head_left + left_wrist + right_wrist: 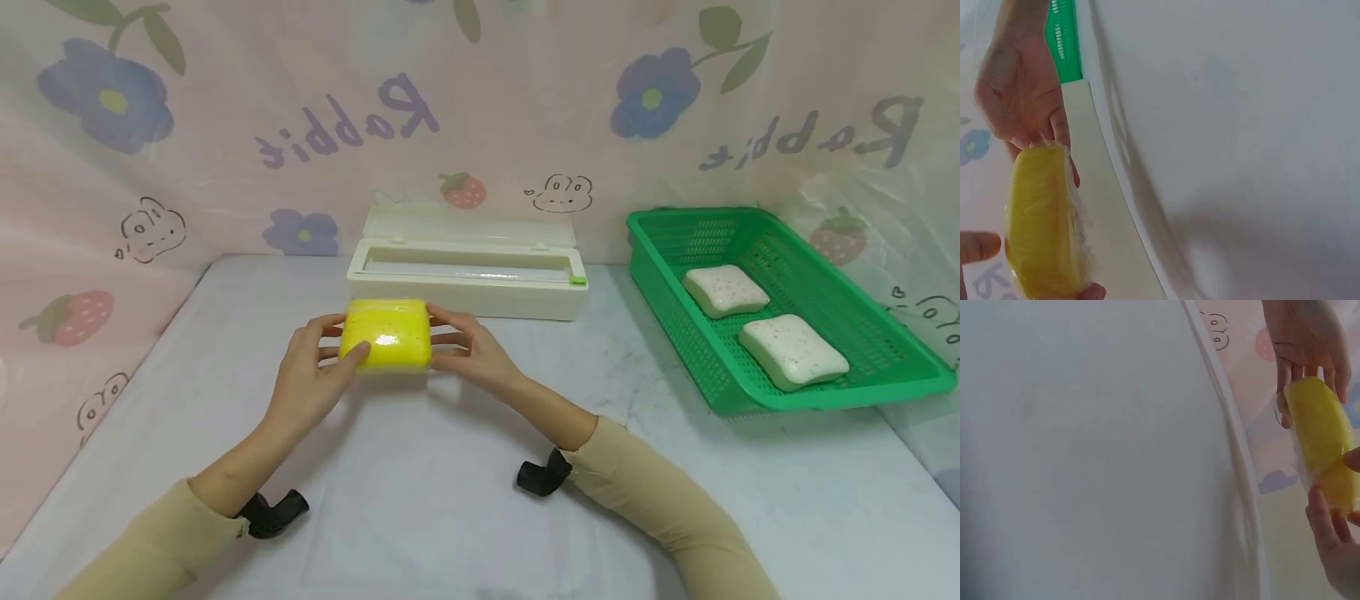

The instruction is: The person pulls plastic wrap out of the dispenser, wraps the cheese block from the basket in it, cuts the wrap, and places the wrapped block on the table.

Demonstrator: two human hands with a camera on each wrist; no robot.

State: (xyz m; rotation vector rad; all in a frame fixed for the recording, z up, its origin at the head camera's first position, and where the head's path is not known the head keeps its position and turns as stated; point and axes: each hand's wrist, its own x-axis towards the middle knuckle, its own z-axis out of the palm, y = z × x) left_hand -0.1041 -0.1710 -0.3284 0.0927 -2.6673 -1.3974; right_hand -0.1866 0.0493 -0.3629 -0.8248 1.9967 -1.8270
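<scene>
A yellow, rounded square block (pixel 386 335) in glossy clear film is held up between both hands, over the white table in front of the film box. My left hand (pixel 313 367) grips its left side, thumb on the near face and fingers behind. At the right edge, my right hand (pixel 474 350) holds it with its fingertips. The left wrist view shows the block's side (pixel 1041 219), with loose, wrinkled film along one edge. In the right wrist view, fingers of both hands touch the wrapped block (pixel 1319 425) at opposite ends.
Behind the block stands a white cling film dispenser (pixel 465 298), lid raised, with a green slider (pixel 577 281) at its right end. A green basket (pixel 675 333) at the right holds two white speckled blocks (pixel 726 291). A printed curtain (pixel 495 100) hangs behind the table.
</scene>
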